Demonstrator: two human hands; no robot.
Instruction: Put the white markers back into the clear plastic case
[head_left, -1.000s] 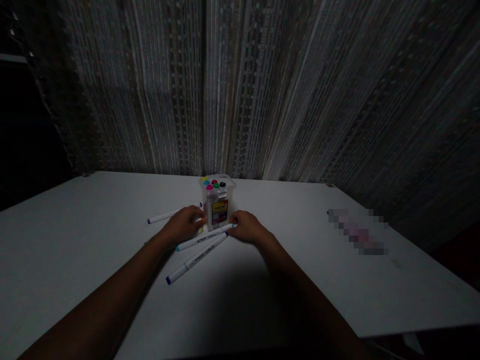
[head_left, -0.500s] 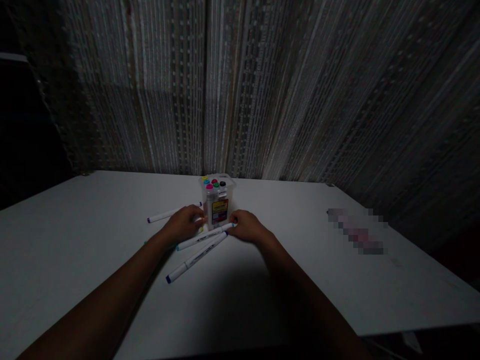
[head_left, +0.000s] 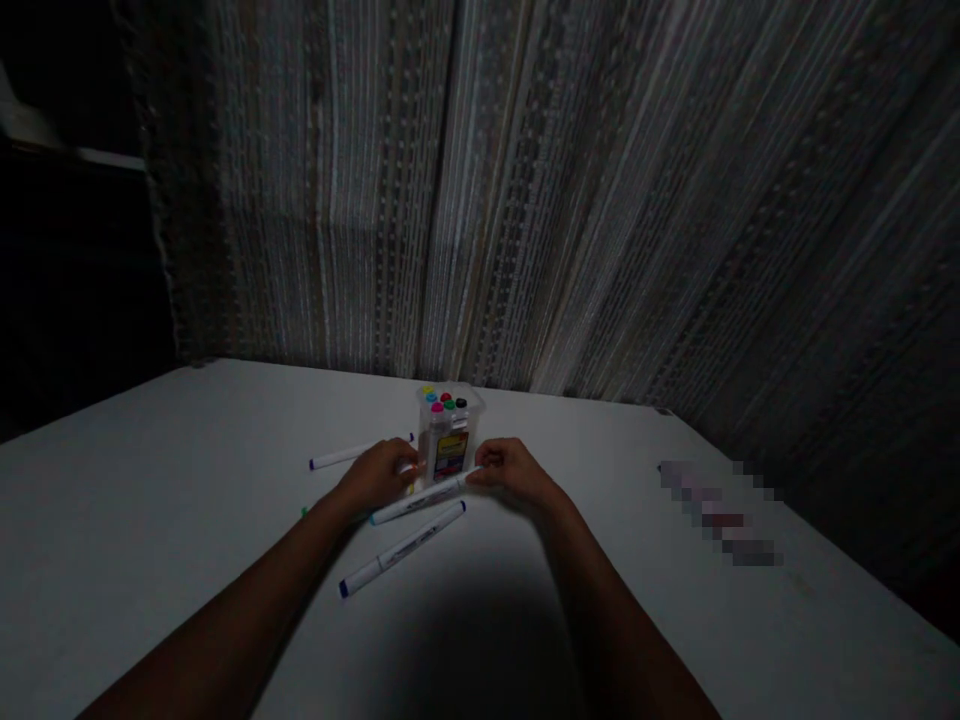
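A clear plastic container stands upright near the table's middle, several markers with coloured caps upright inside. My right hand, at its right front, pinches the right end of a white light-blue-tipped marker slanting before the container. Close by the container's left side, my left hand has curled fingers, with a small orange end at the fingertips; most of that marker is hidden. A dark-blue-capped marker lies nearer me. Behind my left hand rests a purple-capped marker. A yellow tip shows beneath my left fingers.
The white table reaches back to a striped, patterned curtain. At the right lies a pixelated, unrecognisable item. A small green tip shows beside my left forearm. The light is dim.
The camera view has shifted, so the scene sits lower and slightly to the right. The light-blue-tipped marker's right end, in my right hand, is farther from the dark-blue-capped marker.
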